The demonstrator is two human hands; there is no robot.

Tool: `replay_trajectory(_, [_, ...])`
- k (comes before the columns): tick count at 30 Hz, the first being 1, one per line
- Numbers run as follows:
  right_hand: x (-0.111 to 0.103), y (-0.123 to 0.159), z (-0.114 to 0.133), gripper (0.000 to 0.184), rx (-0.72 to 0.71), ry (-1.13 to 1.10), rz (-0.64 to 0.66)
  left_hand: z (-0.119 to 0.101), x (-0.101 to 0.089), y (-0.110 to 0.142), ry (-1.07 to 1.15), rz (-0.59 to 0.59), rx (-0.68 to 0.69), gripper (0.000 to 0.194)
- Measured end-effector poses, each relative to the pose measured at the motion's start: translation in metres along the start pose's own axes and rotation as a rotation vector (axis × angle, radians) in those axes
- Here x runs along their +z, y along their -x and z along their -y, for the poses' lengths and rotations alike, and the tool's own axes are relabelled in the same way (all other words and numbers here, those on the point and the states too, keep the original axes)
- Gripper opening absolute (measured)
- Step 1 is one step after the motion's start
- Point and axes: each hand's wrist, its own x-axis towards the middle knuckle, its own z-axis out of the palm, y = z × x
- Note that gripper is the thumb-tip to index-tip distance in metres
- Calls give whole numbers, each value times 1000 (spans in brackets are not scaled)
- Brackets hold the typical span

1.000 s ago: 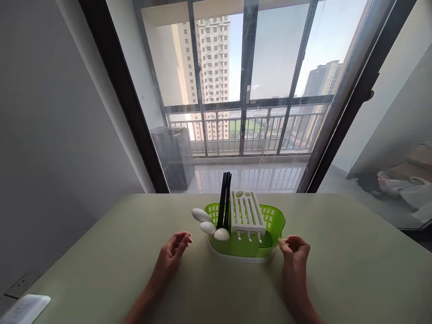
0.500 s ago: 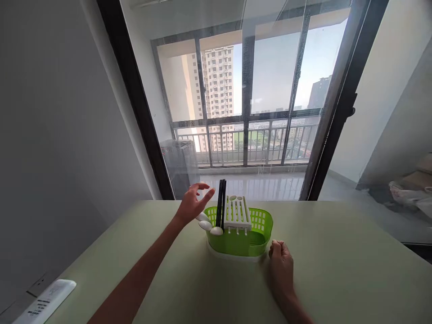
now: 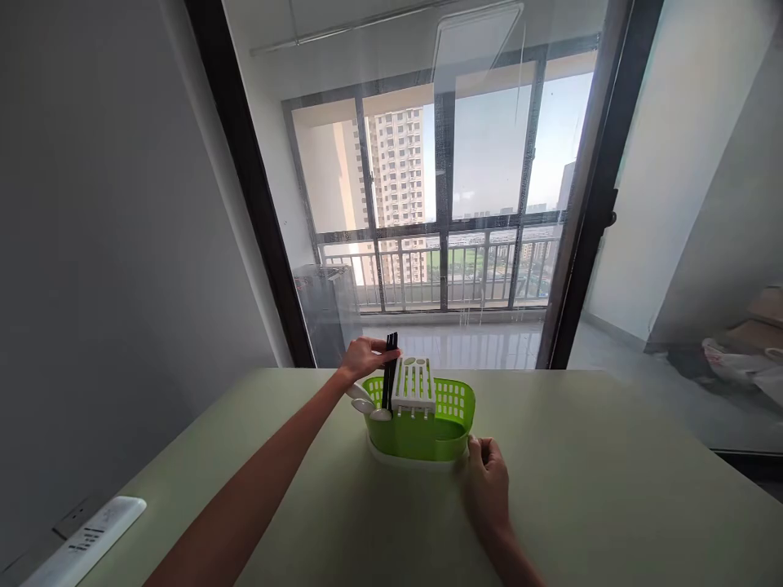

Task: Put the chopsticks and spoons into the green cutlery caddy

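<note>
My left hand (image 3: 362,359) has its thumb and fingers closed round the upper part of a bundle of black chopsticks (image 3: 388,387). They stand upright in the left end of a green plastic basket (image 3: 413,440) with a slotted wall and a white base. Several white spoons (image 3: 362,404) hang out over the basket's left and front rim. A white slotted rack (image 3: 414,387) with small hooks sits across the middle of the basket, beside the chopsticks. At the basket's right side, my right hand (image 3: 489,469) is closed, its fingertips against the edge; the exact contact is partly hidden.
The basket stands on a pale green table (image 3: 563,489) near its far edge. A white power strip (image 3: 91,538) lies at the table's left edge. Beyond the table is a glass door in a dark frame (image 3: 587,212). Bags and boxes (image 3: 746,350) lie on the floor at right.
My left hand has moved right and closed on the chopsticks, which are now drawn tighter together. My right hand stays by the basket's right side. The view has shifted slightly.
</note>
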Motion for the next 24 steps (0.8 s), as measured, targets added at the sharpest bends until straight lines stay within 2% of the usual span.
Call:
replay_trajectory(7, [-6, 2, 0, 36, -44, 43, 13, 5, 5, 0, 62, -92, -20, 53])
replay_trajectory(13, [-12, 7, 1, 38, -113, 118, 106, -1, -6, 3, 153, -212, -15, 52])
replay_trajectory(18, [-18, 18, 3, 37, -147, 197, 147, -13, -29, 4, 282, -312, 7, 49])
replay_trajectory(24, [-26, 26, 1, 37, -184, 290, 199, -25, -80, 13, 449, -536, 30, 34])
